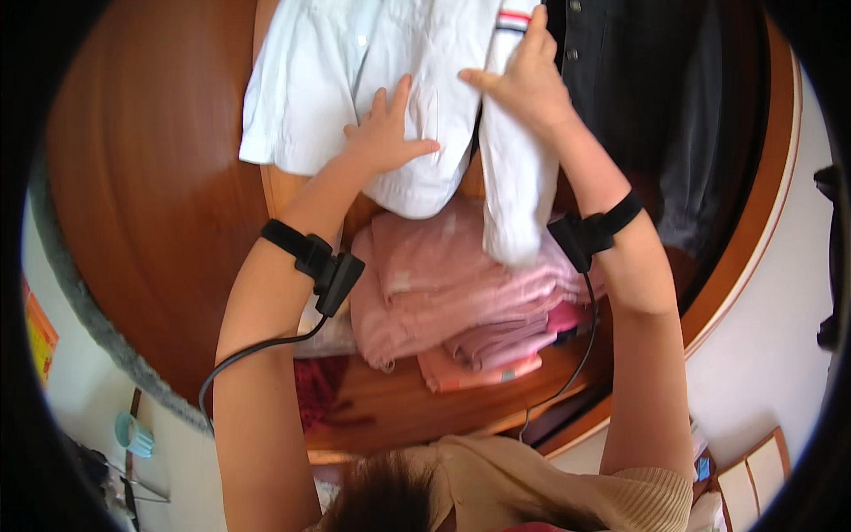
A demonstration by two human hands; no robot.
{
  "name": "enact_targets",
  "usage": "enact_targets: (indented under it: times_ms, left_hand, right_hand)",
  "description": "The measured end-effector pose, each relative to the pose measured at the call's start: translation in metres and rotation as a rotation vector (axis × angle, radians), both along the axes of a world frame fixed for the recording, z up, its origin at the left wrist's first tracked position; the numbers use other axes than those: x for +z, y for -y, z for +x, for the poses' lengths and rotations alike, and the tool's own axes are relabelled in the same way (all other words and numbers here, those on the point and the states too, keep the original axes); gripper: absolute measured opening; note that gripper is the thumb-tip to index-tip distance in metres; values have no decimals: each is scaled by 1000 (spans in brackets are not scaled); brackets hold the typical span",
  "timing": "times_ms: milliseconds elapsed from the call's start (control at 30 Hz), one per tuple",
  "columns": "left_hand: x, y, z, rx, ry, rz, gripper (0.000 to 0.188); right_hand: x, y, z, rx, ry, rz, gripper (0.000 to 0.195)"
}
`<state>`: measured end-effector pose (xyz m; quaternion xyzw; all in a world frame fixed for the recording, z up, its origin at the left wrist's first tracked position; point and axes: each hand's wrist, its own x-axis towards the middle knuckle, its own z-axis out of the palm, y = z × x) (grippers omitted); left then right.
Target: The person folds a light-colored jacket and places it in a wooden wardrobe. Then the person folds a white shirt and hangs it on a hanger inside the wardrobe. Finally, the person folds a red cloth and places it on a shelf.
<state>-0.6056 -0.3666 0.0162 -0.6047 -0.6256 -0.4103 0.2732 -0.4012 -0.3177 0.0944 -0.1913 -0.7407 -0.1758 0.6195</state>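
White garments [419, 179] hang in front of me, apparently a shirt or jacket with a pale, light-blue-tinted shirt [292, 100] at its left. My left hand [384, 136] lies against the white cloth, fingers spread and gripping nothing. At the right, a white sleeve [515, 179] with a red and dark stripe hangs down. My right hand [535, 83] rests along that sleeve's upper part, thumb held wide from the fingers. Below the garments a folded pink blanket or cloth [439, 266] sits on a stack of other folded textiles [498, 342].
Dark garments [618, 100] hang on the right. A wooden wardrobe door or panel [159, 166] curves along the left, and the wooden shelf [399, 405] runs beneath the stack. Dark red cloth [319, 389] lies at the shelf's left. Cables run from black straps on both forearms.
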Motion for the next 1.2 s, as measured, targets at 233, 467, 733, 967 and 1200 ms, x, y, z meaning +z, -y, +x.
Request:
enact_targets:
  times_ms: [233,467,733,967,1200]
  left_hand:
    - [-60,-23,-28,-469,-22,-182,101]
    - [-136,5,-22,-463,5,-457,91]
    - [-205,35,37,-132,75,-555,76]
    - [-232,56,77,-174,33,-117,60]
    - [-251,28,138,-710,-115,-347,49]
  right_hand:
    - [-137,-30,-16,-124,474,-440,123]
    - [-206,-51,2,-8,438,-560,101]
    - [-251,-24,32,-353,534,-347,55]
    - [-305,82,43,-176,425,-349,46]
    - [-375,129,119,-253,277,-916,48]
